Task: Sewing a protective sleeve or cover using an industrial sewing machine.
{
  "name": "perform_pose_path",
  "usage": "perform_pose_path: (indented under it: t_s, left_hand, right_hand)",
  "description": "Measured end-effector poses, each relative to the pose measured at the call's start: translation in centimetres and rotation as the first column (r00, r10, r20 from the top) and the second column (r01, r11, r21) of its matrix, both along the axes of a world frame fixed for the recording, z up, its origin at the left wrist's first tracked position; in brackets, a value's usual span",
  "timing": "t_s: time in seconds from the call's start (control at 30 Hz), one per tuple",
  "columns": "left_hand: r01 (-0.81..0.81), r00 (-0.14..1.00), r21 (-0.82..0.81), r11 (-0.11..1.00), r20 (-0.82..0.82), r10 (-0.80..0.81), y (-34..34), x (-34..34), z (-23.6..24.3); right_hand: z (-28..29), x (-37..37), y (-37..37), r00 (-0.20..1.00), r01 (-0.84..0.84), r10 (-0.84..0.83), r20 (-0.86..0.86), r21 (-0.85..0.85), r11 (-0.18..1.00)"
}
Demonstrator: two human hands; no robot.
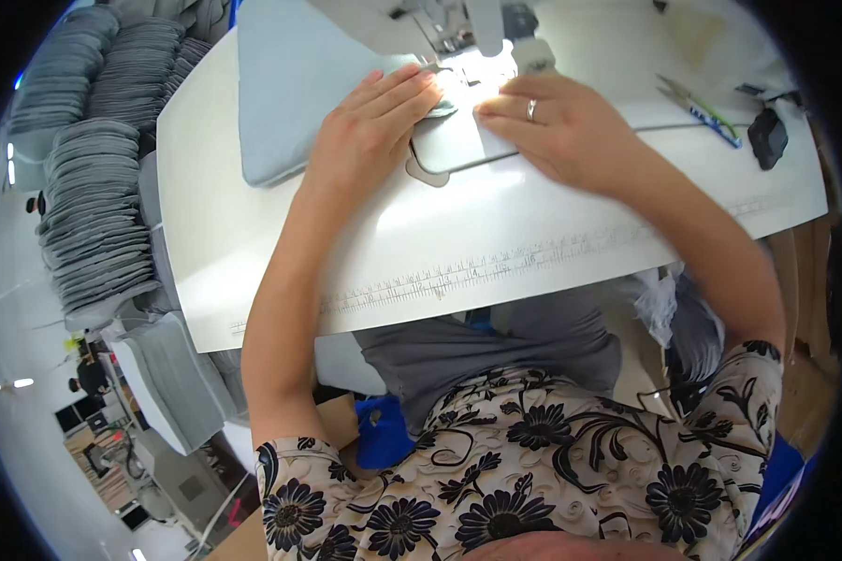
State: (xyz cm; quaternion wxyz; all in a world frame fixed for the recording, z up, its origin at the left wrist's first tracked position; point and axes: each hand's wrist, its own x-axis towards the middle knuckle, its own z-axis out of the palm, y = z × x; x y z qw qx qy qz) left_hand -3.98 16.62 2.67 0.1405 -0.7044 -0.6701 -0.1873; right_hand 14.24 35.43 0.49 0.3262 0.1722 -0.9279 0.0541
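My left hand lies with its fingers stretched out, pressing a small grey-blue fabric piece beside the needle area of a white sewing machine. Under the lamp's glare, my right hand, with a ring on one finger, is at the other side of the needle. Its thumb and fingers are drawn together at the tips; anything between them is too small or too bright to make out. A large light grey-blue padded piece rests on the table left of my left hand.
The white table has a printed ruler along its front edge. Thread snips and a small black item lie at the right. Tall stacks of grey fabric pieces stand at the left. A clear plastic bag hangs below the table.
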Motion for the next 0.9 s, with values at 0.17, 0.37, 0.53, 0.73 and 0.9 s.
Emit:
perform_pose_path:
  t_s: [0.17, 0.37, 0.53, 0.73, 0.9]
  left_hand:
    - [-0.256, 0.967, 0.020, 0.967, -0.018, 0.256, -0.1, -0.2, -0.7]
    - [-0.698, 0.640, -0.075, 0.712, 0.380, 0.668, -6.4, -6.0, 2.5]
    - [-0.773, 0.583, 0.517, 0.367, 0.807, 0.091, -17.2, -3.9, 5.2]
    - [-0.629, 0.478, 0.684, 0.371, 0.716, -0.509, -13.8, -11.0, 5.7]
    - [-0.742, 0.431, 0.208, 0.638, 0.876, 0.217, 0.1, -20.4, 11.0]
  right_hand:
    - [0.0, -0.4, -0.2, 1.000, -0.015, 0.015, -0.003, -0.030, 0.999]
    - [-0.5, 0.0, -0.1, 0.993, -0.027, 0.026, 0.111, 0.010, 1.000]
    - [2.0, 0.7, -1.1, 0.979, -0.117, 0.114, 0.171, 0.009, 0.993]
    - [1.4, 0.3, -1.4, 0.968, -0.167, 0.170, 0.184, -0.029, 0.985]
    - [1.8, 0.4, -0.7, 0.969, -0.173, 0.170, 0.178, 0.002, 0.985]
